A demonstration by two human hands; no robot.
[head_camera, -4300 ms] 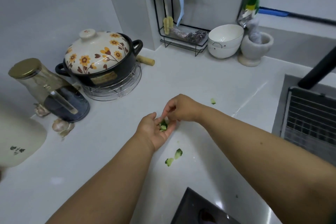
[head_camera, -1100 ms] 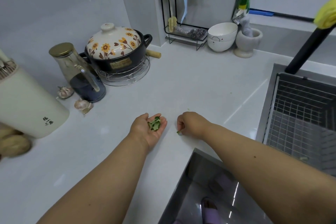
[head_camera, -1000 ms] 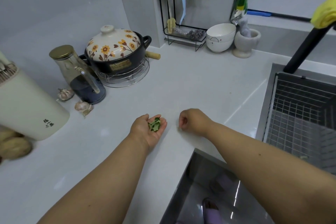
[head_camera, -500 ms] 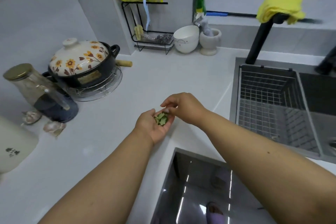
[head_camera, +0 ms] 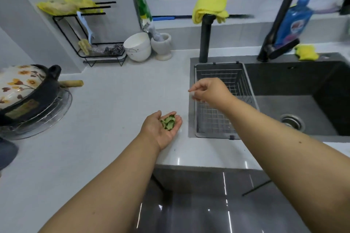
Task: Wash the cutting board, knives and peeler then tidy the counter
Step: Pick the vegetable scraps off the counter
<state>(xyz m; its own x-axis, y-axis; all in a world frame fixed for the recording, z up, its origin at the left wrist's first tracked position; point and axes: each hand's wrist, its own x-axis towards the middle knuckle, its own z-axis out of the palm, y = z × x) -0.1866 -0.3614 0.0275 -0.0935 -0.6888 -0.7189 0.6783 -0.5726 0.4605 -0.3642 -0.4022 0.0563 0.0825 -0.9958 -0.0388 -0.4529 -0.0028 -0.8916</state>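
The left hand (head_camera: 161, 130) lies palm up and cupped just above the bench (head_camera: 113, 111), close to the bench's sink-side edge, carrying a small heap of green vegetable scraps (head_camera: 168, 122) on its relaxed fingers. The right hand (head_camera: 210, 91) hangs over the near-left corner of the wire basket (head_camera: 223, 117) set in the sink (head_camera: 303, 100); its fingertips are drawn together and pointing down, and whether they pinch anything is too small and blurred to tell. The cutting board, knives and peeler do not show in this view.

At the bench's left edge a flowered pot (head_camera: 24, 89) on a wire trivet (head_camera: 47, 119) is cut off by the frame. In the far corner stand a black rack (head_camera: 91, 43), a stack of white bowls (head_camera: 138, 47) and a stone mortar (head_camera: 162, 47). A yellow cloth (head_camera: 210, 5) drapes over a black faucet (head_camera: 205, 39).

Half a second earlier the right hand was at the left palm, touching the scraps; now it is well apart from it, over the basket. The view has swung right, bringing more of the sink into view.
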